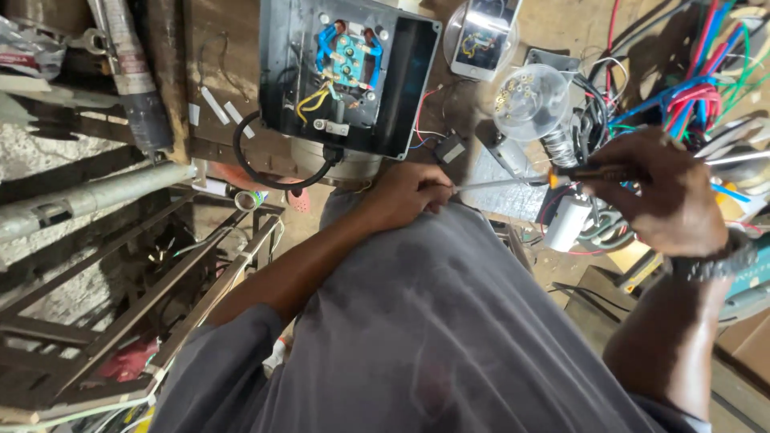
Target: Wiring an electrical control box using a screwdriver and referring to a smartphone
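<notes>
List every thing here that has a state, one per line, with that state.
Junction box: open, no cover on it, blue and yellow wires showing inside.
Screwdriver: held level between both hands.
Right hand: shut around the screwdriver's handle.
Left hand: pinching the screwdriver's tip end.
Light bulb: unlit, lying on the bench.
Phone: screen on.
Black cable: looped under the box.
</notes>
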